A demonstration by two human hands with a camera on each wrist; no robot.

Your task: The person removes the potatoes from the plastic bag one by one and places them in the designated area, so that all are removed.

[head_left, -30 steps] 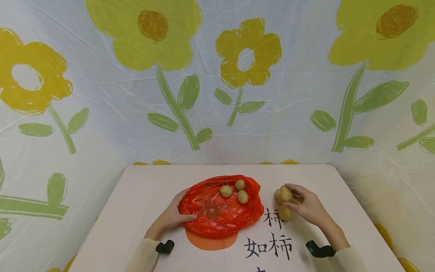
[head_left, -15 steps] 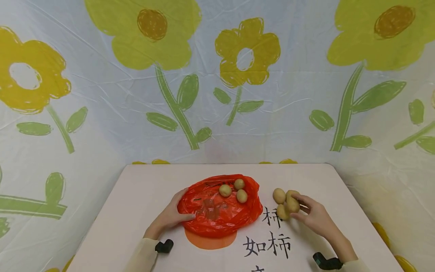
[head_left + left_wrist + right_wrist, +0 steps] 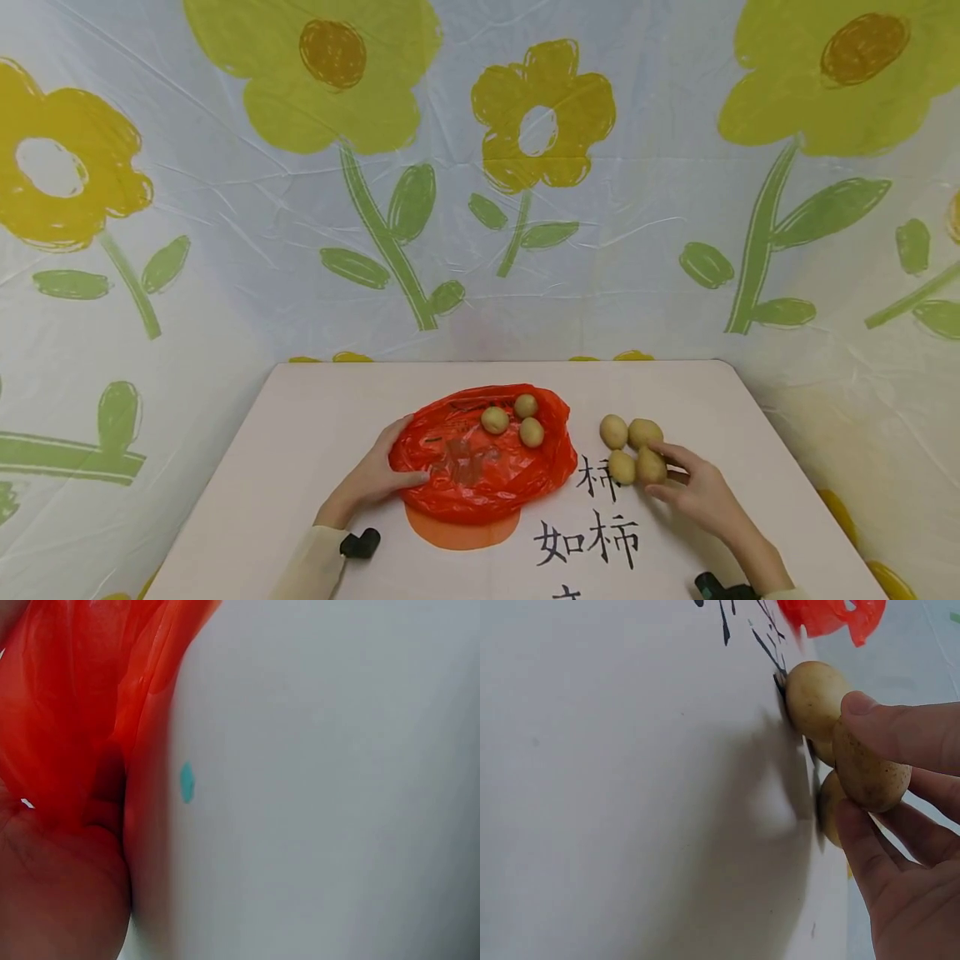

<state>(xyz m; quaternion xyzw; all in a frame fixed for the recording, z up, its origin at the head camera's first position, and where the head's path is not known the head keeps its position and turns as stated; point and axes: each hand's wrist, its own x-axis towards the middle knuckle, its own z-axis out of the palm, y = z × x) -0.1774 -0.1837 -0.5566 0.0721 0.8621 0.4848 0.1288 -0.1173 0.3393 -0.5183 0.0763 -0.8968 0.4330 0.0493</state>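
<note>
My right hand (image 3: pixel 693 487) pinches a potato (image 3: pixel 651 467) between thumb and fingers at the right of the table. Three other potatoes stand close around it: one at the back left (image 3: pixel 613 432), one behind it (image 3: pixel 645 433) and one to its left (image 3: pixel 621 467). In the right wrist view the held potato (image 3: pixel 870 772) shows dark specks. My left hand (image 3: pixel 378 467) grips the left edge of a red plastic bag (image 3: pixel 465 483), thumb over the rim. Three potatoes (image 3: pixel 494 420) rest at the back right of the bag. The left wrist view shows the bag (image 3: pixel 67 697) against the palm.
The pale table (image 3: pixel 330 400) bears black brush characters (image 3: pixel 588 537) in front of the loose potatoes. An orange printed shape (image 3: pixel 461 529) shows from under the bag's front. Behind and at both sides hangs a flower-printed cloth (image 3: pixel 480 308).
My right hand has brought its potato to the right and nearer to me, so the other loose potatoes now show separately. The left hand has kept its hold on the bag.
</note>
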